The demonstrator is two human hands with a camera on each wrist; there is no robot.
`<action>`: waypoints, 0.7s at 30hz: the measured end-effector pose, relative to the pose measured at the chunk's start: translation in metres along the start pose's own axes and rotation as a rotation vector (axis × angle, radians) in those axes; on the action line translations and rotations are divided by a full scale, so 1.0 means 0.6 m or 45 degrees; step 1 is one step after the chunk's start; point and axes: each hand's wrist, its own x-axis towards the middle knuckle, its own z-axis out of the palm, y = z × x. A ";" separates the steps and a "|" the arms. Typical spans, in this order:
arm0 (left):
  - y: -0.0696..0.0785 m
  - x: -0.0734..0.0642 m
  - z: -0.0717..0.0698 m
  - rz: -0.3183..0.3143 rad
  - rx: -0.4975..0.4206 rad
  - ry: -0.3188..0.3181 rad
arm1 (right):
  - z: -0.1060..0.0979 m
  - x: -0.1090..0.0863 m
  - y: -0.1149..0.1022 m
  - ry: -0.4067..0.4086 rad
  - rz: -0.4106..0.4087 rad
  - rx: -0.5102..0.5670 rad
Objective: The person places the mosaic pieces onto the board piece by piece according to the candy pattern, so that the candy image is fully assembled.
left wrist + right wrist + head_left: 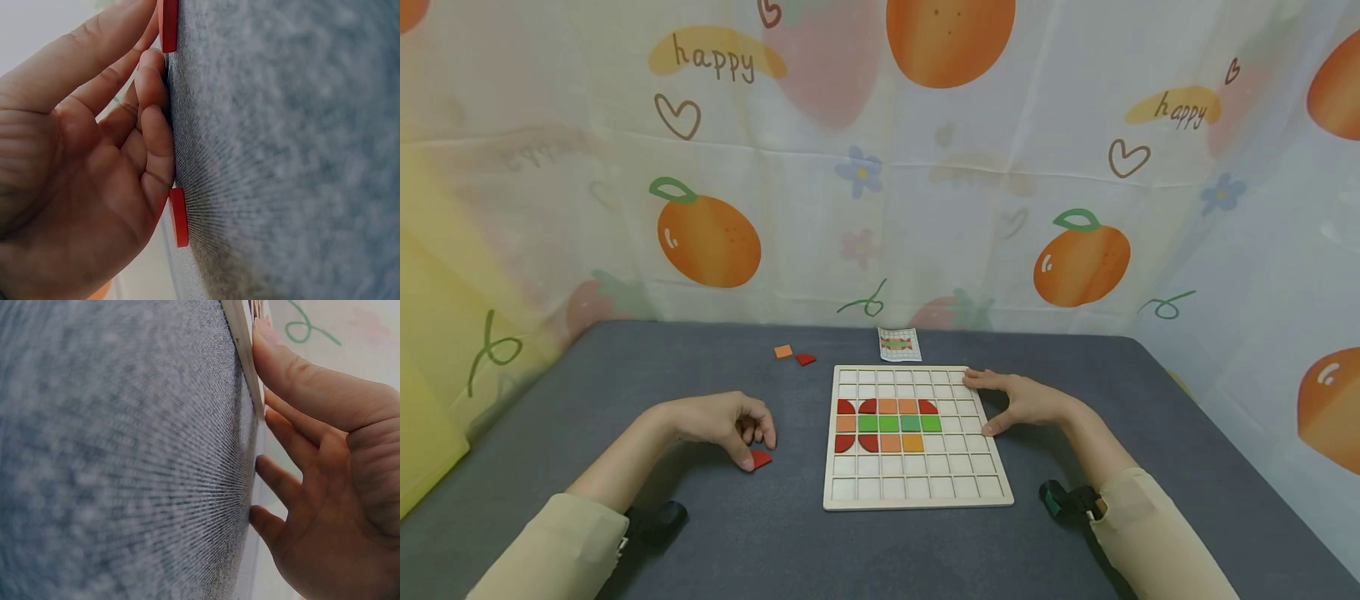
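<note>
On the grey table my left hand (pixel 727 427) has its fingers curled, thumb and index finger at a red quarter-round tile (pixel 762 459). That red tile (pixel 168 25) shows at the thumb tip in the left wrist view, edge-on against the cloth. My right hand (pixel 1024 402) lies spread along the right side of a pale wooden grid board (pixel 962 487), thumb and fingertips resting on its edge. The right wrist view shows the thumb (pixel 294 372) against the board's rim. Red quarter-round tiles (pixel 868 442), orange squares (pixel 890 442) and green squares (pixel 888 423) fill several of the board's cells.
Behind the board lies a small pattern card (pixel 899 345). To its left are a loose orange square (pixel 783 352) and another red quarter-round tile (pixel 806 359). A fruit-printed curtain (pixel 925 250) hangs behind the table.
</note>
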 end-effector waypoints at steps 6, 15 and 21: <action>0.000 0.004 0.002 -0.003 0.060 0.019 | -0.001 -0.002 -0.002 0.002 0.005 0.007; 0.004 0.007 0.004 -0.010 0.098 0.028 | 0.001 0.000 -0.006 -0.006 -0.013 0.006; 0.005 0.005 0.004 0.016 0.059 0.035 | 0.000 -0.001 -0.005 -0.008 -0.014 0.004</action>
